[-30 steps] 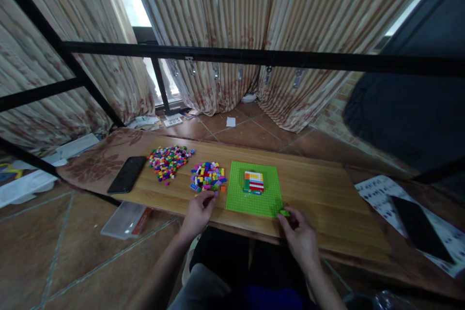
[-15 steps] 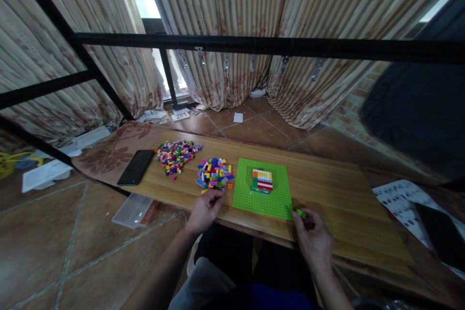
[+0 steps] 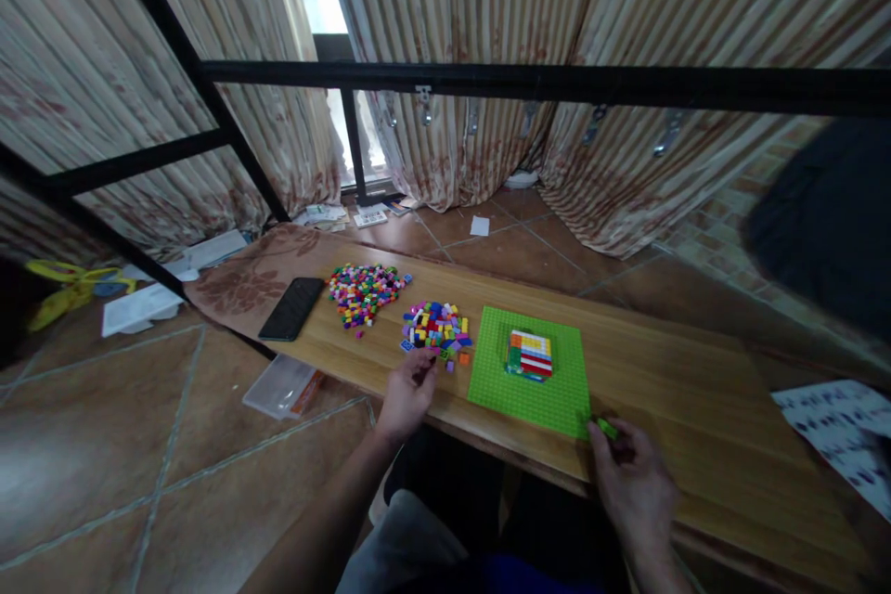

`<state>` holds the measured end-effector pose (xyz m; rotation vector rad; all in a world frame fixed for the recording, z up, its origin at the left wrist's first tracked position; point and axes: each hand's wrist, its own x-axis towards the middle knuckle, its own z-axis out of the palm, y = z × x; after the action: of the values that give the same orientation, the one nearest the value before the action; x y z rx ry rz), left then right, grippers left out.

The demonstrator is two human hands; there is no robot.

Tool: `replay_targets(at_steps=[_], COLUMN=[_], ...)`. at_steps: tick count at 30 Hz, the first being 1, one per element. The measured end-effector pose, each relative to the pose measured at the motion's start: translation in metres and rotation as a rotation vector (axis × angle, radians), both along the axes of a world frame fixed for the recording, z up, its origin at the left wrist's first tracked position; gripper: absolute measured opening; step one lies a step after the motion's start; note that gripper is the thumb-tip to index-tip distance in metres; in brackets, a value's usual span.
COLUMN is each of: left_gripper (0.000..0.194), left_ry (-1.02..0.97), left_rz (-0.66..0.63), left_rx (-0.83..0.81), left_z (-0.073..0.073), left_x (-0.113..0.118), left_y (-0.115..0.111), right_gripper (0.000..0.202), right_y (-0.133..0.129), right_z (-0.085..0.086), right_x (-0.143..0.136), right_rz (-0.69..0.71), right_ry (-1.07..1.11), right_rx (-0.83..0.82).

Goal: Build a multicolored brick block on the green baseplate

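My left hand (image 3: pixel 408 396) is at the near edge of a pile of mixed toy bricks (image 3: pixel 437 323), its thumb and fingers drawn together. Whatever lies between those fingertips is too small to make out. At the near right corner of a green baseplate (image 3: pixel 491 380), my right hand (image 3: pixel 635 473) pinches a small green brick (image 3: pixel 606 428). On the baseplate stands a block of stacked bricks (image 3: pixel 530 355) with orange, white, yellow, green and red rows. An orange brick (image 3: pixel 464 358) and a purple brick (image 3: pixel 449 367) lie loose between the pile and the plate.
A heap of smaller bricks (image 3: pixel 366 290) and a black phone (image 3: pixel 290 308) lie left on the wooden table (image 3: pixel 668 390). A clear plastic box (image 3: pixel 280 387) is below the table's front edge. Printed paper (image 3: pixel 835 432) is at right. A black metal rail (image 3: pixel 487 76) crosses beyond.
The view has swung a little left, so everything sits further right. My left hand has moved up against the pile's near edge. My right hand keeps the green brick by the plate's corner.
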<state>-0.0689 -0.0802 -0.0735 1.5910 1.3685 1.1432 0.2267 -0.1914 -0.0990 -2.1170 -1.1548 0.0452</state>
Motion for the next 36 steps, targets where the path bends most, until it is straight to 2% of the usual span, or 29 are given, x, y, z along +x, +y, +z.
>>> replay_targets(at_steps=[5, 8, 13, 17, 25, 30, 36], left_gripper=[0.028, 0.023, 0.024, 0.025, 0.022, 0.025, 0.024], left_ry=[0.259, 0.318, 0.159, 0.019, 0.014, -0.108, -0.042], left_rz=[0.083, 0.104, 0.191, 0.192, 0.247, 0.210, 0.187], left_rx=[-0.011, 0.011, 0.005, -0.016, -0.011, 0.009, 0.087], left_z=[0.010, 0.011, 0.005, 0.000, -0.004, -0.010, -0.005], left_x=[0.003, 0.002, 0.000, -0.002, -0.004, -0.007, -0.008], left_y=[0.014, 0.020, 0.023, 0.028, 0.030, 0.020, 0.008], right_gripper=[0.069, 0.068, 0.068, 0.069, 0.070, 0.069, 0.068], right_y=[0.000, 0.000, 0.000, 0.000, 0.001, 0.000, 0.000], right_z=[0.003, 0.004, 0.004, 0.004, 0.004, 0.006, 0.005], right_x=[-0.001, -0.002, -0.002, -0.002, -0.002, -0.003, -0.003], right_rz=[-0.002, -0.018, -0.008, -0.001, -0.006, -0.024, 0.015], right_ry=[-0.014, -0.008, 0.007, -0.005, 0.013, 0.015, 0.026], right_rx=[-0.007, -0.028, -0.024, -0.018, -0.031, -0.064, -0.027])
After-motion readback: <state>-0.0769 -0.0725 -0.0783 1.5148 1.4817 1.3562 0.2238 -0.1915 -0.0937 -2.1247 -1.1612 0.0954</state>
